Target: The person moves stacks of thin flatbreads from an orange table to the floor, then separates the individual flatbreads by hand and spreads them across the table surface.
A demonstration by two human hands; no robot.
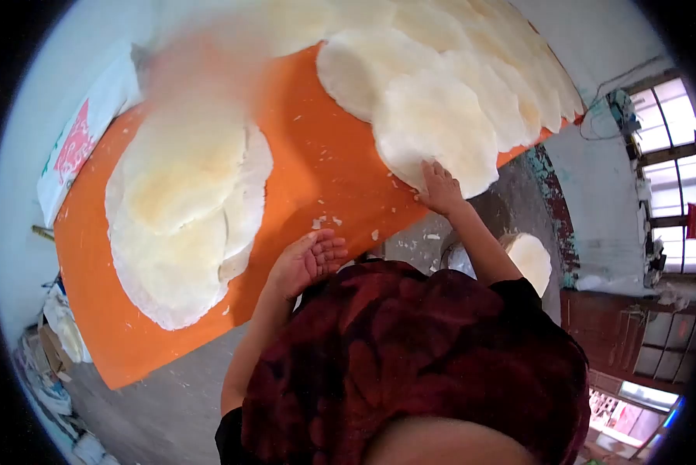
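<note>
Many thin, round, pale flat sheets lie on an orange table surface (317,155). My right hand (442,190) rests at the lower edge of a large pale round sheet (437,124), its fingertips on the sheet and the thumb apart. Nothing shows gripped between its fingers. My left hand (311,260) is palm up near the table's front edge, fingers loosely curled and empty. To its left sits a pile of overlapping round sheets (181,225). Overlapping rows of sheets (472,46) cover the far right part of the table.
White crumbs (322,222) are scattered on the orange surface. A white printed sack (80,147) stands at the left. Below the table's right side is a round pale stack (529,260). A barred window (670,170) is at the right. Part of the upper left is blurred.
</note>
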